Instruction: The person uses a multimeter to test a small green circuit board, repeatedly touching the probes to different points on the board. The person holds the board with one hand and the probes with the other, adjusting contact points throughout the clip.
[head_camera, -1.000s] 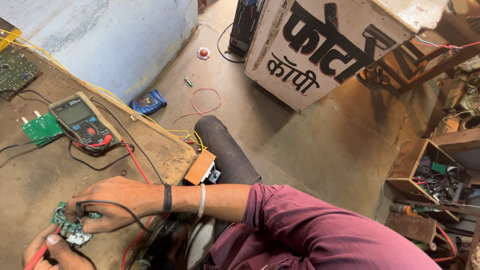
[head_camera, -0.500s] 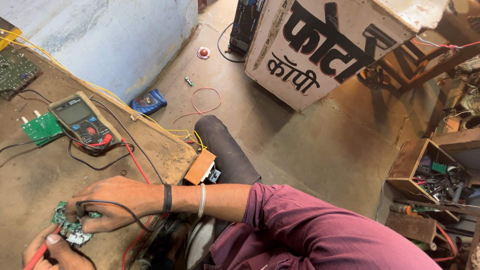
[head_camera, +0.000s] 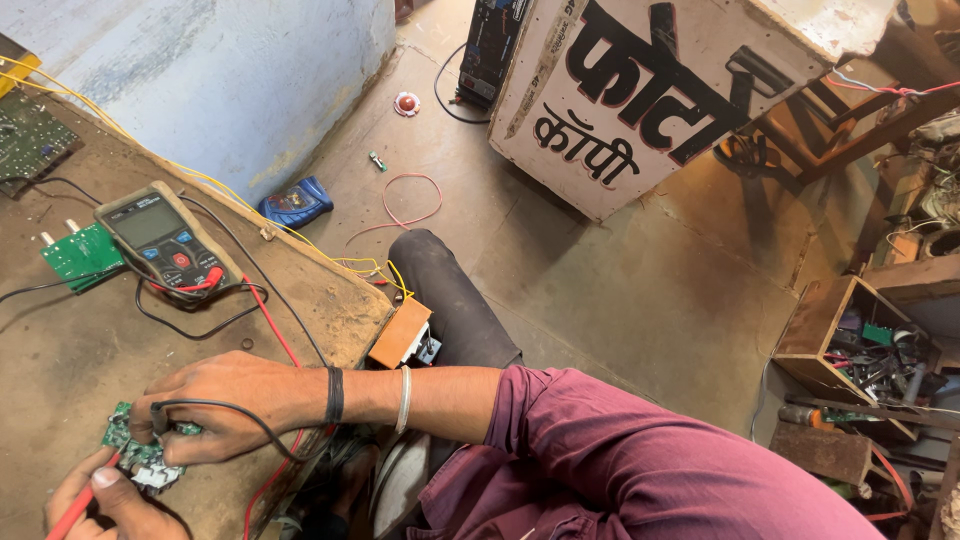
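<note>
A small green circuit board (head_camera: 135, 455) lies on the worn wooden workbench (head_camera: 60, 350) at the lower left. My right hand (head_camera: 225, 405) reaches across from a maroon sleeve and presses a black probe (head_camera: 160, 418) onto the board. At the bottom left corner, my left hand (head_camera: 110, 505) grips a red probe (head_camera: 75, 510) with its tip at the same board. Red and black leads run back to a multimeter (head_camera: 160, 240) lying further up the bench.
Another green board (head_camera: 80, 255) and a larger dark board (head_camera: 30, 140) lie on the bench, with yellow wires along its edge. An orange box (head_camera: 400, 335) sits by my knee. On the floor are a blue device (head_camera: 295, 203), a white lettered cabinet (head_camera: 650, 100) and a wooden crate of tools (head_camera: 860, 340).
</note>
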